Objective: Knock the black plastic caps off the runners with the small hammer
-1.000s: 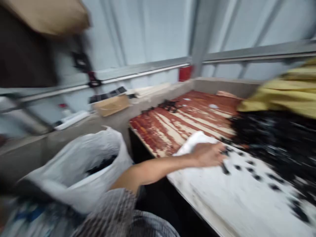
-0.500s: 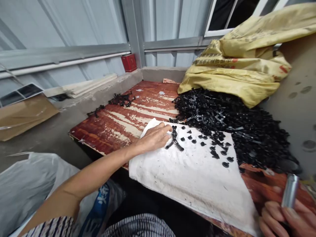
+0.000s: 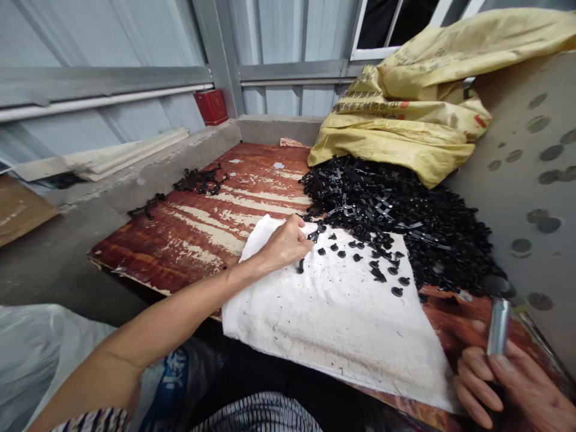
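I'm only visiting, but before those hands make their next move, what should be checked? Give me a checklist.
1. Left hand on the black, jointed, plastic-looking piece: ok, fingers curled against it.
2. Firmness of that grip: cannot tell; fingers hide much of it.
3. Right hand holding the silver, cylindrical metal tool: ok, silver end uppermost.
4. Flat white fabric cloth beneath the left hand: ok, spread on the red-brown tabletop.
5. Cloth clear of loose parts: not ok; small, black, round pieces lie scattered there.

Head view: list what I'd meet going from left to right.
Brown cardboard, red box, left hand, small loose black pieces on the white cloth, right hand holding a silvery cylinder.
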